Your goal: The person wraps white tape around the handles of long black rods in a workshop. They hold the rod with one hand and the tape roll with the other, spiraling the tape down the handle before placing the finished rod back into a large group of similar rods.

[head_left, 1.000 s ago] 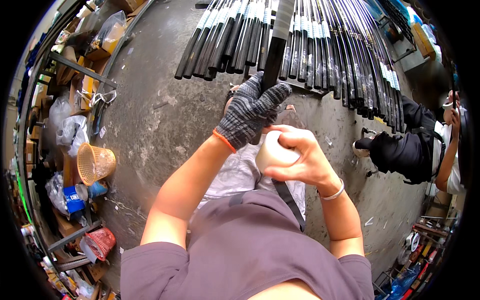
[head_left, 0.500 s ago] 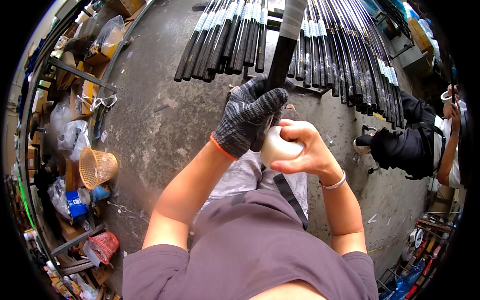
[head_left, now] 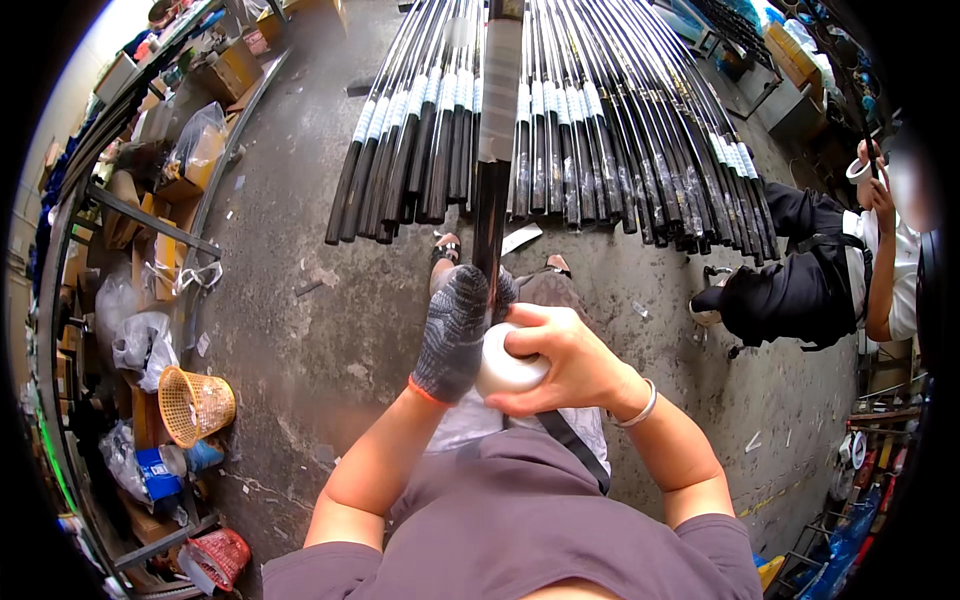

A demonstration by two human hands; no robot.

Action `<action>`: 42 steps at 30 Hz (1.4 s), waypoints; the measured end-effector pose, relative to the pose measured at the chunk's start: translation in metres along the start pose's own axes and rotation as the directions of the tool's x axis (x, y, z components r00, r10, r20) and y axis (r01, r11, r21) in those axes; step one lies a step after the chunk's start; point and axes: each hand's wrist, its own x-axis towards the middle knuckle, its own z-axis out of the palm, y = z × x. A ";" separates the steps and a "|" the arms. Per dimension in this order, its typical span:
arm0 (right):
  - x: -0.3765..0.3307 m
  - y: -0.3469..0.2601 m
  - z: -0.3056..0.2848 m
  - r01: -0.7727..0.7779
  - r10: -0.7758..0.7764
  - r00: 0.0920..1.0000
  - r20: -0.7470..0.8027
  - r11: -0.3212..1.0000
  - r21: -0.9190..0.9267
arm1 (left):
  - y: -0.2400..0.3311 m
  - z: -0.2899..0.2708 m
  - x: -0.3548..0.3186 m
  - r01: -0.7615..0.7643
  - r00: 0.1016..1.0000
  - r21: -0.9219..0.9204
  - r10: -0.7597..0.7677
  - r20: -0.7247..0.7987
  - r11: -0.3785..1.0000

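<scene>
Since half a second ago, the held black pole (head_left: 489, 215) has swung from a rightward lean to nearly upright, pointing at twelve o'clock, and both hands and the milky-white roll (head_left: 512, 362) have shifted lower and leftward in view. The left hand (head_left: 450, 335), in a dark grey knit glove with an orange cuff, grips the pole near its lower end. The bare right hand (head_left: 560, 362), at the left hand's four o'clock, clasps the roll between thumb and fingers, just beside the glove; whether the roll touches the pole cannot be told. A silver bangle (head_left: 641, 403) circles the right wrist. Toward twelve o'clock, banded black rods (head_left: 395, 165) fan out side by side. At three o'clock a co-worker in dark trousers (head_left: 790, 300) holds a white ring-shaped roll (head_left: 858, 171). Between eight and nine o'clock sits a yellow lattice basket (head_left: 197, 405); between seven and eight, a red one (head_left: 222, 556).
</scene>
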 end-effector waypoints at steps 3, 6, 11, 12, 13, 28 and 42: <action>0.001 0.001 0.002 0.012 -0.012 1.000 0.008 0.998 -0.059 | -0.002 -0.004 0.015 -0.050 0.998 0.028 0.051 -0.035 0.998; 0.006 0.003 0.005 0.022 -0.023 1.000 -0.019 0.999 -0.043 | 0.001 -0.009 0.023 -0.170 0.984 0.230 0.179 -0.018 0.958; 0.012 0.013 0.003 0.095 -0.095 0.993 -0.071 0.995 -0.008 | 0.006 -0.005 0.034 -0.241 0.968 0.253 0.250 -0.003 0.937; 0.012 0.014 0.004 0.109 -0.107 0.991 -0.086 0.994 0.015 | 0.006 -0.005 0.038 -0.249 0.966 0.225 0.258 -0.008 0.942; 0.011 0.016 0.006 0.118 -0.114 0.988 -0.100 0.992 0.035 | 0.002 -0.003 0.041 -0.255 0.965 0.192 0.262 -0.014 0.948; -0.039 0.051 -0.067 0.090 0.144 0.873 -0.465 0.891 0.444 | 0.056 0.016 0.094 -0.110 0.981 0.283 0.149 -0.121 0.953; -0.150 0.084 -0.038 -0.105 0.561 0.672 -0.484 0.719 0.687 | -0.022 0.077 0.206 -0.135 0.945 0.947 0.324 0.035 0.290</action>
